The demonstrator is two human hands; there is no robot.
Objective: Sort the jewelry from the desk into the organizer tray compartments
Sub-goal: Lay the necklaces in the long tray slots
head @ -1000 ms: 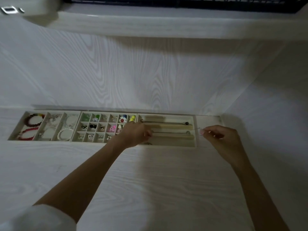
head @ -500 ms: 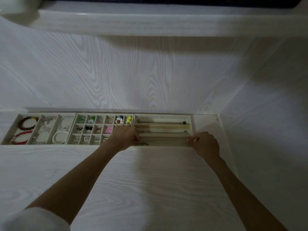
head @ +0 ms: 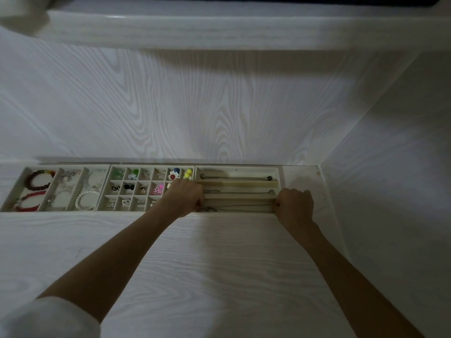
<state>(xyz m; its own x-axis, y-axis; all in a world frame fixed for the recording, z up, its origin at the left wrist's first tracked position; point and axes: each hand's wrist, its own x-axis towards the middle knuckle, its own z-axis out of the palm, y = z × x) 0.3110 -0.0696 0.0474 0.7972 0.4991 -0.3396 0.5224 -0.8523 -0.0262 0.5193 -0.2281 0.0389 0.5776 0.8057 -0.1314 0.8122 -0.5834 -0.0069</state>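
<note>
Three cream organizer trays sit in a row against the back panel. The right tray (head: 238,170) has long slots with a necklace (head: 234,178) in the far slot and another (head: 241,192) in the middle slot. A thin chain (head: 240,205) lies stretched along the near slot. My left hand (head: 184,197) pinches its left end and my right hand (head: 295,206) pinches its right end, both low at the slot. The middle tray (head: 109,184) holds earrings and charms in small cells. The left tray (head: 20,178) holds bracelets.
The white wood-grain desk (head: 219,264) spreads in front of the trays. A side wall (head: 390,191) rises close on the right, and a shelf edge (head: 219,28) runs overhead at the back. A narrow gap of desk (head: 300,176) lies between the right tray and the wall.
My right hand moved left and down from beside the tray to the near slot's right end. The chain, held stretched above the tray before, now lies in the near slot.
</note>
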